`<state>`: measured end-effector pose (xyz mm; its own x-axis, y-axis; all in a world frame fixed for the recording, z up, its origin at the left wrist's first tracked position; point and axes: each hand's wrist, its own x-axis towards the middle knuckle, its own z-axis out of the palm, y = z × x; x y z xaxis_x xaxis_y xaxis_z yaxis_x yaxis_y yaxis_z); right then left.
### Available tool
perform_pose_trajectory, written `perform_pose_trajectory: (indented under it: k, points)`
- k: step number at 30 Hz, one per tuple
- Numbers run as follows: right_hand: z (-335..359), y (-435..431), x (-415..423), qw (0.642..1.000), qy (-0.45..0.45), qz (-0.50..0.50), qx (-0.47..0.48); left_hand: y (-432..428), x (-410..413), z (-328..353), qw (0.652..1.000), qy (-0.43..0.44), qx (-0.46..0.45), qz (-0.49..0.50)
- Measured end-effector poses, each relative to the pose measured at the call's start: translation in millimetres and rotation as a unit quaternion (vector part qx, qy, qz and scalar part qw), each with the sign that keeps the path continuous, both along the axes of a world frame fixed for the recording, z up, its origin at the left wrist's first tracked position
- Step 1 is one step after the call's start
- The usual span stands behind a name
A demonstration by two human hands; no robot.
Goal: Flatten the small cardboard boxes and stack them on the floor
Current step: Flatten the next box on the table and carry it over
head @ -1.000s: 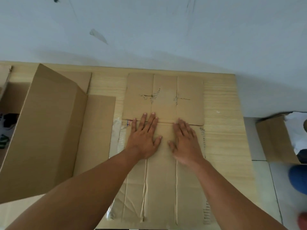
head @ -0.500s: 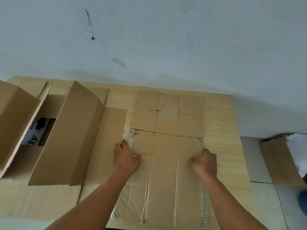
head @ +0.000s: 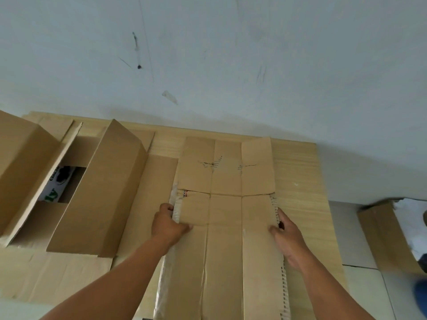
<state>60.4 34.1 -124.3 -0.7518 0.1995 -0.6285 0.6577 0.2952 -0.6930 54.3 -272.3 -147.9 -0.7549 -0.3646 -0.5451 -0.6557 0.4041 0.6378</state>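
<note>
- Flat box [head: 225, 232]: lies flattened on a pale wood-grain board [head: 298, 172], running from near the wall [head: 231, 54] toward the bottom edge of the frame. Its far flaps lie open and flat, with scribbled pen marks on them.
- Left hand [head: 167, 224]: curled around the left edge of the flat box, fingers [head: 167, 207] hooked over the taped side, thumb lying on the top face. The hand is closed on the cardboard.
- Right hand [head: 287, 236]: grips the right edge of the flat box at about the same level, thumb on the top face, fingers along the ragged corrugated edge. It too is closed on the cardboard.
- Both forearms enter from the bottom of the frame and reach forward to the two edges.
- Open box [head: 92, 192]: stands to the left of the flat box, its flaps raised; a white printed item [head: 57, 185] shows inside it. One of its flaps lies flat just beside the left hand.
- Further cardboard sheets lie under and in front of the open box.
- Another box [head: 383, 229]: stands at the right, off the board, on the tiled floor [head: 355, 245], well apart from the right hand.
</note>
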Motion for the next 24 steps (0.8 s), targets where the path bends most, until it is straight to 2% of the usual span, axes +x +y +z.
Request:
perform_pose_trajectory:
  k: [7, 10, 17, 24]
  points:
    - [7, -5, 12, 0.999, 0.031, -0.041, 0.008, 5, 1, 10, 0.996, 0.001, 0.085, 0.019]
    - [10, -9, 16, 0.997, 0.041, -0.057, -0.005, 5, 1, 21, 0.995, 0.017, 0.091, 0.023]
    - [58, -29, 20, 0.988, 0.137, -0.070, -0.022, -21, 3, 66, 0.990, 0.097, 0.097, 0.030]
    - [120, -84, 31, 0.972, 0.225, -0.051, -0.039, -88, 29, 133, 0.976, 0.182, 0.116, 0.003]
